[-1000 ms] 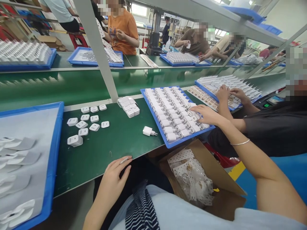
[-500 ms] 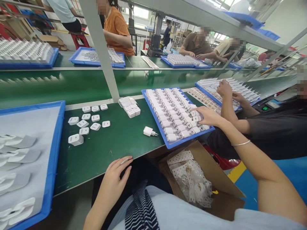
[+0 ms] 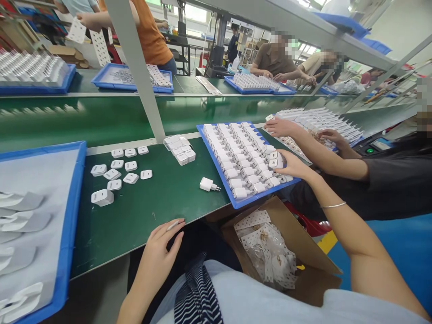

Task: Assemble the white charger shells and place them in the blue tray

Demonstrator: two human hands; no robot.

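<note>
My right hand (image 3: 293, 164) is closed on a pair of white chargers (image 3: 275, 159), lifted just over the right side of a blue tray (image 3: 235, 203). Rows of similar white plug chargers (image 3: 232, 173) fill this tray. At the front edge of the green bench lies my left hand (image 3: 161, 245), fingers stretched out and holding nothing; a small whitish strip shows on one finger. Between my hands, a single charger (image 3: 206, 184) lies on its side with its pins pointing right. Several white square-faced pieces (image 3: 131, 166) are spread farther left, beside a bundled block of them (image 3: 180, 150).
A blue tray (image 3: 69, 225) with curled white parts stands at the left. The co-worker's hand (image 3: 283, 127) on my right holds a white piece near my tray. Below the bench sits a cardboard box (image 3: 303, 243) of plastic waste. A metal post (image 3: 140, 72) rises behind the bench.
My right hand has lifted two chargers from the tray's right side. The co-worker's hand has moved left toward my tray with a white piece. My left hand stays put.
</note>
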